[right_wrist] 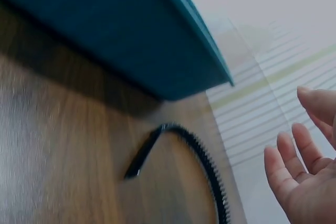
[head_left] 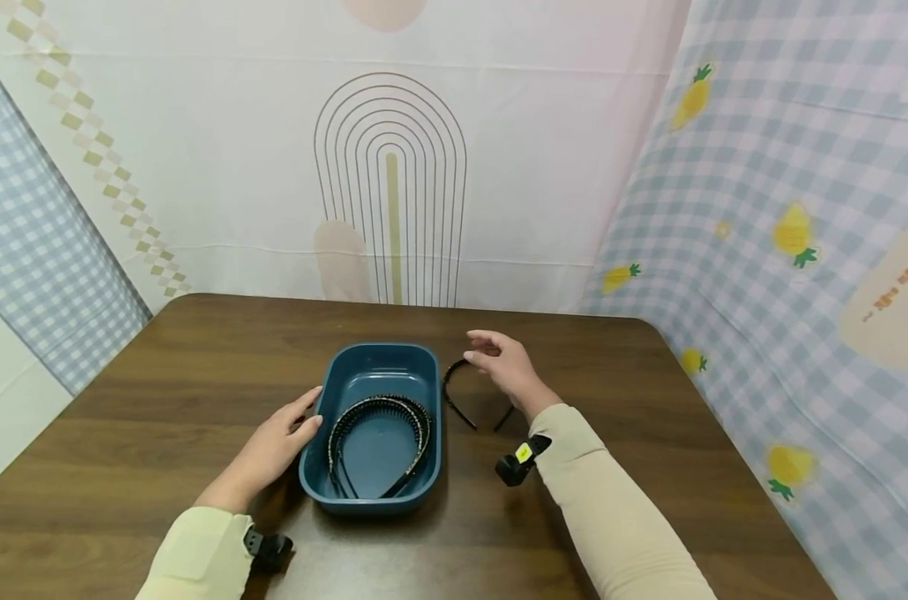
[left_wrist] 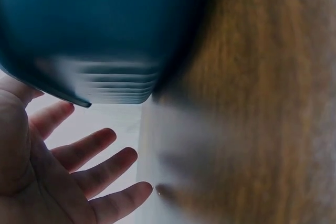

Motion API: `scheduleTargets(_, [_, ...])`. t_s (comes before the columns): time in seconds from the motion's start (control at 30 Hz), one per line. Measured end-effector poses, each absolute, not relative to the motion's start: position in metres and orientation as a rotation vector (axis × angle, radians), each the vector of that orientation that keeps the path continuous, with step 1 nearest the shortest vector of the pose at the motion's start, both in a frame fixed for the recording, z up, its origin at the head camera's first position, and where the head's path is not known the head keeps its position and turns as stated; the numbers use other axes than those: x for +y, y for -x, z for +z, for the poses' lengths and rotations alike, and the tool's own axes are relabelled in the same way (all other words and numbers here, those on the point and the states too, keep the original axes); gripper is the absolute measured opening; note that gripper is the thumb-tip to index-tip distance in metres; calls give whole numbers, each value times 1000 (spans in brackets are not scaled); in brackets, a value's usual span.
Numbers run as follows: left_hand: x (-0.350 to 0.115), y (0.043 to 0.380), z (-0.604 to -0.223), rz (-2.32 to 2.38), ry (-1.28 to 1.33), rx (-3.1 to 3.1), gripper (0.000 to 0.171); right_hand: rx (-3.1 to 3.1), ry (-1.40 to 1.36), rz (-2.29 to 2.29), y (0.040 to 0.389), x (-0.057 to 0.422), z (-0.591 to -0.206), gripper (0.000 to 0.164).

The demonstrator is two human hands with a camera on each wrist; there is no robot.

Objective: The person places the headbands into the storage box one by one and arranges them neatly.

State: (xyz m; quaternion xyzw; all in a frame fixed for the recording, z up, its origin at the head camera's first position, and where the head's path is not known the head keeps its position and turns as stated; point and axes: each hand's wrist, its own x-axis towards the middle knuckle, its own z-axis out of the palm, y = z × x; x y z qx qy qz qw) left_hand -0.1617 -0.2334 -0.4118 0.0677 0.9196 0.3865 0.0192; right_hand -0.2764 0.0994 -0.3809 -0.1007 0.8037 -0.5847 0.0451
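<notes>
A deep blue plastic basin [head_left: 371, 506] stands on the table, with black toothed headbands [head_left: 422, 427] lying nested inside it. Along the basin's left side is my left hand [head_left: 272, 446], its fingertips by the rim. The left wrist view has this hand's fingers [left_wrist: 97, 174] spread and fairly straight below the basin's rim. Right of the basin, another black headband [head_left: 448, 395] lies on the wood; its teeth show in the right wrist view. Over that headband hovers my right hand [head_left: 504, 367], fingers loosely bent and holding nothing.
The brown wooden table [head_left: 198, 375] reaches back to a white patterned cloth [head_left: 258, 167]. A blue checked cloth with pineapples [head_left: 731, 275] hangs along the right side. Black wrist cameras [head_left: 512, 469] sit on both sleeves.
</notes>
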Motion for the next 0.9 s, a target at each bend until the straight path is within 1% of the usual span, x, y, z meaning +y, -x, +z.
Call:
scheduleTargets(0.4, [-232, 161, -410, 1211, -213, 2857, 57, 2629, 234, -1703, 286, 125, -397, 44])
scheduleTargets(0.77, [-232, 161, -412, 1214, -208, 2844, 56, 2851, 403, -1371, 286, 138, -406, 45])
scheduleTargets(0.9, [-232, 160, -411, 1205, -205, 2850, 57, 2884, 408, -1305, 288, 141, -410, 45])
